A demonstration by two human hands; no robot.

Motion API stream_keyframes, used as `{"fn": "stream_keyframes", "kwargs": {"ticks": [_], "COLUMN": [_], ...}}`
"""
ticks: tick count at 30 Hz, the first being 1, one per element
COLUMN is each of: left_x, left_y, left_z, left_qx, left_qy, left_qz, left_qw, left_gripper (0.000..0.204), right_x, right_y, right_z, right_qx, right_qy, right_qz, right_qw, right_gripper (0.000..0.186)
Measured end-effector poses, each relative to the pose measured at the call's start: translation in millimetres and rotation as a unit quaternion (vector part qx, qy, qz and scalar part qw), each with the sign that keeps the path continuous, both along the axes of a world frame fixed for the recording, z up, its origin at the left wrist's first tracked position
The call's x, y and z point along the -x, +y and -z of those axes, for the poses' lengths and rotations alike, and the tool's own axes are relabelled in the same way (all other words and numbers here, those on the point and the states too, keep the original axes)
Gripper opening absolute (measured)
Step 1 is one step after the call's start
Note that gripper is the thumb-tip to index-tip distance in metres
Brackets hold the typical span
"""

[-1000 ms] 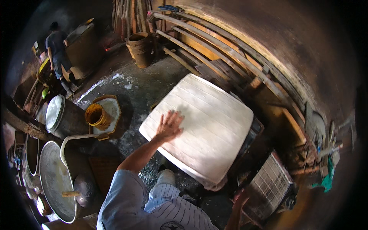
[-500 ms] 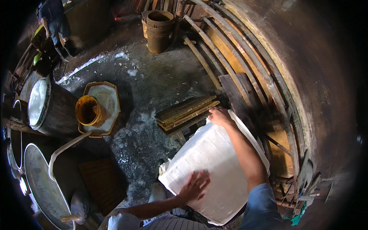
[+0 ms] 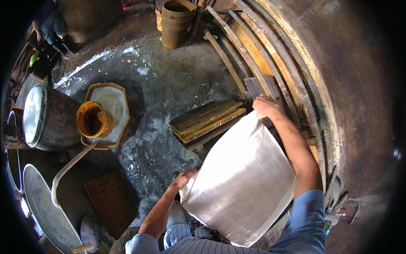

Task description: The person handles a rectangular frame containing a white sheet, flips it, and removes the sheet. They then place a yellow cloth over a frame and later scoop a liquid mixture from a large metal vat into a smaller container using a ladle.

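Note:
A large white cloth (image 3: 241, 173) with straight crease lines is spread in front of me, its near edge close to my body. My right hand (image 3: 266, 106) is closed on the far corner, pulling it up into a raised fold. At the left edge, my left hand (image 3: 186, 178) grips the cloth's side, its fingertips partly hidden. What lies beneath the cloth is mostly covered. Just beyond the cloth rests a stack of worn wooden boards (image 3: 207, 120).
On the left are an orange bucket (image 3: 91, 120) in an octagonal tub (image 3: 127, 103), a large drum (image 3: 59, 116) and a metal basin (image 3: 44, 207). Long wooden poles (image 3: 247, 55) lean along the right wall. Brown buckets (image 3: 175, 27) stand far off. A person (image 3: 53, 29) is at the far left.
My left hand has gone from lying flat over the cloth to its left edge. My right hand has moved right with the far corner, lifting it into a fold.

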State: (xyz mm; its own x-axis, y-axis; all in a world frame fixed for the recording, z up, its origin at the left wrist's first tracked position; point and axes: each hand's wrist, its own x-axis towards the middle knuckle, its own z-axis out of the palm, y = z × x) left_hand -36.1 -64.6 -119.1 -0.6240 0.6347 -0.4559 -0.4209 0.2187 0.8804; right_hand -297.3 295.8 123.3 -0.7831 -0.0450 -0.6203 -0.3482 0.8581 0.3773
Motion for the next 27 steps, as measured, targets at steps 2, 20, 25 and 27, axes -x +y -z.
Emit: {"fn": "stream_keyframes", "kwargs": {"ticks": [2,20,25,27], "left_x": [-7.7,-219.2,-339.2,-378.1], "left_y": [-20.2,20.2,105.8,131.6], "left_z": [-12.6,-267.3,-306.8,-325.6], "left_qx": [-0.107,0.022,-0.127,-0.122], "left_qy": [-0.075,0.193,0.234,0.167], "left_qz": [-0.096,-0.086,0.087,0.168], "left_qw": [0.987,0.977,0.960,0.964], "left_gripper": [0.039,0.025,0.023,0.027], "right_x": [-8.4,-291.0,-477.7,-541.9], "right_y": [31.9,113.8,185.3,219.3], "right_z": [-16.6,-41.1,-91.5,-96.3], "right_qx": [0.011,0.668,0.635,0.794], "right_qy": [0.021,0.570,0.621,0.502], "right_qz": [-0.028,0.252,0.134,0.221], "right_qw": [0.999,0.407,0.439,0.261], "right_gripper": [0.027,0.016,0.025,0.027]}}
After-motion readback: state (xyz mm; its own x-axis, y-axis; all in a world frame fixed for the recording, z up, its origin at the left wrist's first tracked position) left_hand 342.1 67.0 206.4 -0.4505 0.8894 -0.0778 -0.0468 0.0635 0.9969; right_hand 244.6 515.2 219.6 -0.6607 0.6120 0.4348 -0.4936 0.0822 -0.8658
